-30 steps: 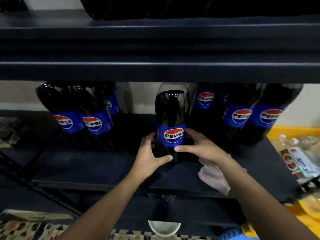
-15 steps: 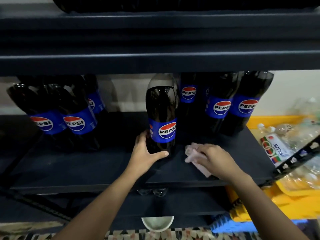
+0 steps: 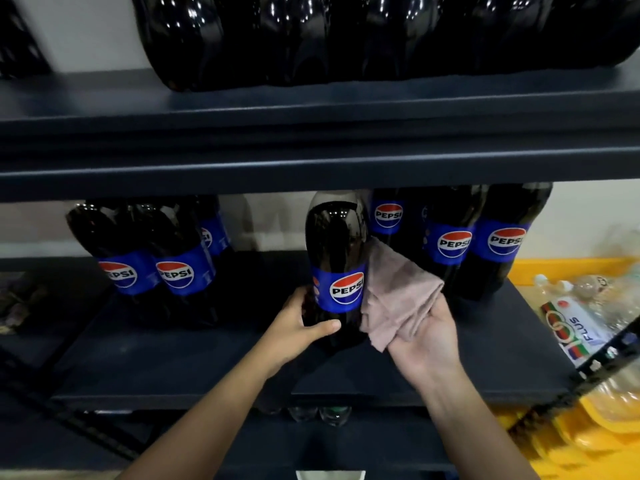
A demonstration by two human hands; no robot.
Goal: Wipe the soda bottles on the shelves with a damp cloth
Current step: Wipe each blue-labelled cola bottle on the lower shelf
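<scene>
Left hand (image 3: 297, 326) fingers curled round bottle (image 3: 337, 268) base; right hand (image 3: 427, 336) palm-up, fingers pinching cloth (image 3: 394, 292) against bottle.

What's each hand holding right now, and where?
Left hand grips the front bottle low, below its label. Right hand holds the cloth by its lower end.

Dark metal shelving (image 3: 311, 161) stood against a pale wall (image 3: 86, 32) in dim light. A yellow crate (image 3: 568, 268) sat at right; patterned flooring barely showed below.
</scene>
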